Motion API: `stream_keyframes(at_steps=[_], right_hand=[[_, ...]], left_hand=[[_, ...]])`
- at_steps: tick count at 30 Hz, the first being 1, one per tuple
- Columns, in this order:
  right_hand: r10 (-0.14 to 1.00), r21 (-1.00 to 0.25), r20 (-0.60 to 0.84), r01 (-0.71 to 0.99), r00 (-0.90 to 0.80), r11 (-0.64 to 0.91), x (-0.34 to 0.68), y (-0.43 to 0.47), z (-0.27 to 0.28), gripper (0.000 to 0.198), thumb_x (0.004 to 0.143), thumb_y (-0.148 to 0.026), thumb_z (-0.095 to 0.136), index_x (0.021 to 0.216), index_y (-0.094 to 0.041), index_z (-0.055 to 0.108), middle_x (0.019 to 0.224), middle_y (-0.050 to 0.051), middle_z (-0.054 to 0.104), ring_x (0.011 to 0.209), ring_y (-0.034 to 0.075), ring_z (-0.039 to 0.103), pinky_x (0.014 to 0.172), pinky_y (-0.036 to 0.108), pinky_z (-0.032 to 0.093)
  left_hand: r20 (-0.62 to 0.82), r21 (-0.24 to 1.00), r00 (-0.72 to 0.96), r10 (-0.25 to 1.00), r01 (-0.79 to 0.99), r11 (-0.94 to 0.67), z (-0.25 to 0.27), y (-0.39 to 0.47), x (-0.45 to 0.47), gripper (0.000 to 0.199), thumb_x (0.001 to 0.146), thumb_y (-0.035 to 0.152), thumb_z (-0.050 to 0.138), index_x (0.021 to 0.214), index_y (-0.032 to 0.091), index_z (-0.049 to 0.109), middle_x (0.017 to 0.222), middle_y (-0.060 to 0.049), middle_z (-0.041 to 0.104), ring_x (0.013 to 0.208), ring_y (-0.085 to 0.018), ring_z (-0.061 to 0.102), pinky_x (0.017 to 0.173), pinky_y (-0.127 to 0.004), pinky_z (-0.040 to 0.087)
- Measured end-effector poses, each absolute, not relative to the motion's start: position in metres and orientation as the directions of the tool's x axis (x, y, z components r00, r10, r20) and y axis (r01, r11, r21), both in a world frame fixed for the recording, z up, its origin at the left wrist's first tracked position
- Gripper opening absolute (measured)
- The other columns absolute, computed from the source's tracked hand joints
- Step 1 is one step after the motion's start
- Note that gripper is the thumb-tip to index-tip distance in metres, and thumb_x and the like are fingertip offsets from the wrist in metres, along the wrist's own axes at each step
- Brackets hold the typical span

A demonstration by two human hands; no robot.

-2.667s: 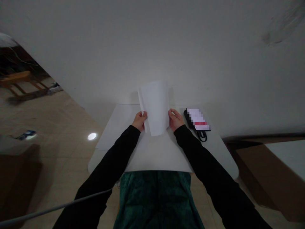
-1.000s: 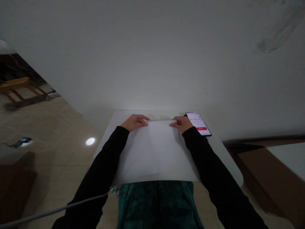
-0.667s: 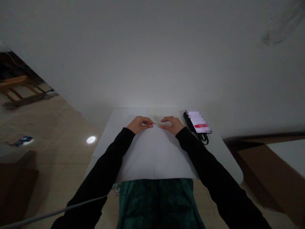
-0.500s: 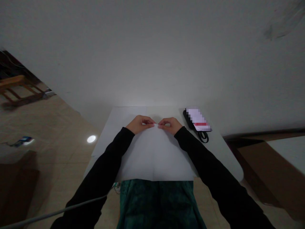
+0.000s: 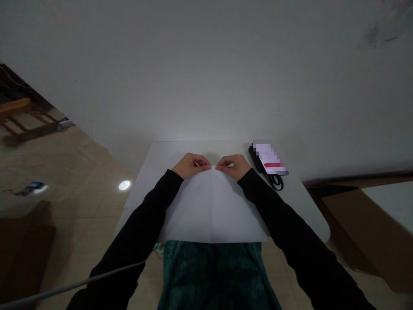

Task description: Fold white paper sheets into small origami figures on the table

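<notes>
A large sheet of white paper point(image 5: 213, 211) with a faint crease down its middle spreads towards me, its near edge at the table's front. My left hand point(image 5: 192, 165) pinches the far edge of the sheet just left of the crease. Just right of the crease, my right hand point(image 5: 234, 166) pinches the same edge between thumb and fingers. Only a small gap separates the two sets of fingertips. My forearms in black sleeves cover parts of the sheet's sides.
More white paper point(image 5: 146, 172) lies at the table's back left. A phone point(image 5: 270, 159) rests on a dark object with a looped black cord point(image 5: 276, 182) on the white table point(image 5: 300, 211). A wall rises behind. Cardboard point(image 5: 364, 228) stands at right; a wooden stool point(image 5: 19, 112) is far left.
Both hands keep their pinch on the paper's far edge. The crease and the sheet have shifted slightly to the right, and the fingertips are a little higher in view.
</notes>
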State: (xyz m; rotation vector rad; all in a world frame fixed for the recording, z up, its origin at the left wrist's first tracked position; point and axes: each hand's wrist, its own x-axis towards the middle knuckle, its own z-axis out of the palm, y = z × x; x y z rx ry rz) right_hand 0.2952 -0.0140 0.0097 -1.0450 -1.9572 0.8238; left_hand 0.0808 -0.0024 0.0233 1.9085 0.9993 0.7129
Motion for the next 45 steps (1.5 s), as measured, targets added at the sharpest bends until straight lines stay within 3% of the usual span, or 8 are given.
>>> stream_keyframes(at_steps=[6, 17, 23, 33, 45], right_hand=[[0.875, -0.788, 0.342, 0.404, -0.342, 0.465, 0.294, -0.019, 0.017, 0.012, 0.075, -0.029, 0.066, 0.068, -0.019, 0.070, 0.065, 0.001, 0.069, 0.063, 0.014, 0.062, 0.069, 0.028, 0.050], [0.905, -0.848, 0.316, 0.342, -0.285, 0.404, 0.295, -0.018, 0.016, 0.016, 0.073, -0.032, 0.069, 0.068, -0.016, 0.070, 0.062, 0.002, 0.067, 0.057, 0.012, 0.058, 0.060, 0.026, 0.047], [0.901, -0.849, 0.308, 0.340, -0.304, 0.405, 0.297, -0.015, 0.015, 0.015, 0.071, -0.032, 0.070, 0.067, -0.018, 0.070, 0.062, 0.002, 0.067, 0.057, 0.012, 0.059, 0.060, 0.026, 0.047], [0.911, -0.856, 0.267, 0.357, -0.314, 0.374, 0.298, -0.014, 0.013, 0.014, 0.071, -0.032, 0.069, 0.068, -0.018, 0.069, 0.062, 0.002, 0.067, 0.056, 0.013, 0.059, 0.059, 0.026, 0.048], [0.920, -0.851, 0.279, 0.372, -0.275, 0.370, 0.296, -0.017, 0.017, 0.017, 0.070, -0.033, 0.069, 0.065, -0.017, 0.068, 0.059, 0.001, 0.065, 0.053, 0.011, 0.056, 0.055, 0.024, 0.044]], left_hand=[[0.121, 0.843, 0.480, 0.869, 0.412, -0.345, 0.027, -0.003, 0.081, 0.029, 0.074, 0.041, 0.068, 0.081, 0.013, 0.071, 0.071, -0.004, 0.069, 0.055, -0.008, 0.052, 0.052, -0.021, 0.039], [0.186, 0.885, 0.443, 0.877, 0.312, -0.345, 0.019, 0.000, 0.083, 0.028, 0.074, 0.039, 0.069, 0.081, 0.013, 0.069, 0.073, -0.004, 0.068, 0.065, -0.010, 0.059, 0.064, -0.024, 0.047], [0.073, 0.904, 0.511, 0.856, 0.329, -0.273, 0.018, 0.001, 0.079, 0.029, 0.072, 0.041, 0.069, 0.078, 0.013, 0.067, 0.073, -0.004, 0.069, 0.065, -0.012, 0.062, 0.064, -0.025, 0.049], [0.002, 0.924, 0.527, 0.850, 0.323, -0.203, 0.015, 0.001, 0.078, 0.030, 0.066, 0.040, 0.075, 0.078, 0.013, 0.069, 0.077, -0.005, 0.072, 0.066, -0.013, 0.064, 0.065, -0.027, 0.052], [0.069, 0.912, 0.466, 0.882, 0.330, -0.245, 0.017, 0.001, 0.080, 0.028, 0.062, 0.038, 0.078, 0.072, 0.013, 0.070, 0.072, -0.005, 0.071, 0.065, -0.015, 0.064, 0.066, -0.027, 0.052]])
